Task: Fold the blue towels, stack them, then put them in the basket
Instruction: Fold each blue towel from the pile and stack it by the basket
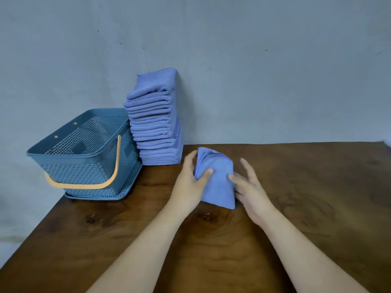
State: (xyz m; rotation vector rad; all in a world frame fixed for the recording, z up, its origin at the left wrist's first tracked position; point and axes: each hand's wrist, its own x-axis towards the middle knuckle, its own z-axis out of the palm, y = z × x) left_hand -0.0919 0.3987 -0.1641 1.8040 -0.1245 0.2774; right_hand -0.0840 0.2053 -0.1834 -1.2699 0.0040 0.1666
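A folded blue towel (218, 178) lies on the wooden table (211, 240) between my hands. My left hand (190, 182) grips its left edge, thumb on top and fingers round the far corner. My right hand (249, 191) touches the towel's right edge with its thumb, fingers spread and straight. A tall stack of folded blue towels (155, 123) stands against the wall at the table's back left. Left of the stack sits a blue perforated basket (84, 157) with an orange handle; I see nothing inside it.
The grey wall (254, 70) runs right behind the table's back edge. The basket hangs partly over the table's left edge. Bare wood stretches to the right of my hands and in front of them.
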